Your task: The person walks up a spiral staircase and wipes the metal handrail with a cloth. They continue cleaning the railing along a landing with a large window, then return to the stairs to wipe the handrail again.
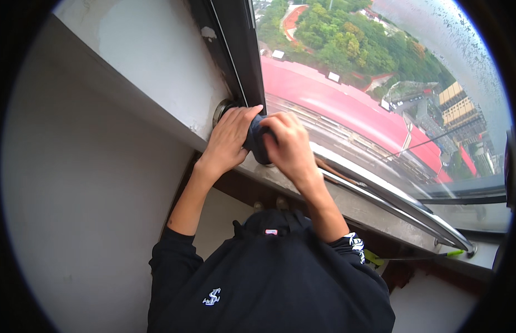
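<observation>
A dark blue-grey cloth (258, 139) is bunched around the end of a metal handrail (366, 189) in front of the window. My left hand (228, 137) lies over the cloth and rail end, close to a round metal wall flange (219, 113). Its fingers point away from me and its thumb is by the cloth's edge. On the right side of the cloth, my right hand (288, 143) grips it with curled fingers. Both hands cover the rail underneath, so its surface there is hidden.
Beside the hands rises a dark window frame (251, 54) and a large glass pane (345, 104). A pale wall (87, 166) stands at the left. Below the rail runs a grey sill (366, 208). A green-and-black long-handled tool (453, 253) lies at the lower right.
</observation>
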`<state>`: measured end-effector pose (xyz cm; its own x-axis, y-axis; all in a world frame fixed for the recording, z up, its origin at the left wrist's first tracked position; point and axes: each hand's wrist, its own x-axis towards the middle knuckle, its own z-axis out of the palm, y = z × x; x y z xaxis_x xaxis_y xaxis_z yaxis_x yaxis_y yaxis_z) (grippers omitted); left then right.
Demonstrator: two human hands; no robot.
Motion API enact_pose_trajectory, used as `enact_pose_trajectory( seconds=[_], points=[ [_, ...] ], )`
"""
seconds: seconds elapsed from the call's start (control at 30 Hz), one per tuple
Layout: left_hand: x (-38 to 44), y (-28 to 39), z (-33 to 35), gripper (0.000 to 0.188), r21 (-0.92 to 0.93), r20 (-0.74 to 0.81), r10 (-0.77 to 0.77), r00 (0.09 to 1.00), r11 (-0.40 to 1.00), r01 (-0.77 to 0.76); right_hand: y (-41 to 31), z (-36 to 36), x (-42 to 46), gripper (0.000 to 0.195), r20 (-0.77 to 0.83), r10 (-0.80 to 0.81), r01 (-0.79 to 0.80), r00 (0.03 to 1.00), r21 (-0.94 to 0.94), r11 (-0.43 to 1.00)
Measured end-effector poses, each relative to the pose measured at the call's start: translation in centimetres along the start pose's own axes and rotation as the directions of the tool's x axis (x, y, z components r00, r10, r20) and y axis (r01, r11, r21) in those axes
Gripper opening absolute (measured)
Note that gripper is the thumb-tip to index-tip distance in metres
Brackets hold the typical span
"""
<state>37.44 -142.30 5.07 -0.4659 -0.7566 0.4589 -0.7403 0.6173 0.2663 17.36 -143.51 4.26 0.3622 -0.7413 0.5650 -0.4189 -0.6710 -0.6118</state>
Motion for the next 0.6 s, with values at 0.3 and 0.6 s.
enact_pose_trajectory(
  seconds=[0.3,0.6],
  points=[
    [0.2,-0.5,0.1,0.086,0.000,0.106,-0.016,0.994,1.000,0.016,0.3,-5.7,-3.0,0.013,0.030,0.176,-0.171,0.984,-0.127,0.977],
    [1.5,-0.3,4.6,0.038,0.185,0.036,-0.074,0.997,0.981,0.066,-1.0,1.6,-0.4,0.060,0.189,0.318,-0.172,0.929,-0.542,0.823]
  ],
)
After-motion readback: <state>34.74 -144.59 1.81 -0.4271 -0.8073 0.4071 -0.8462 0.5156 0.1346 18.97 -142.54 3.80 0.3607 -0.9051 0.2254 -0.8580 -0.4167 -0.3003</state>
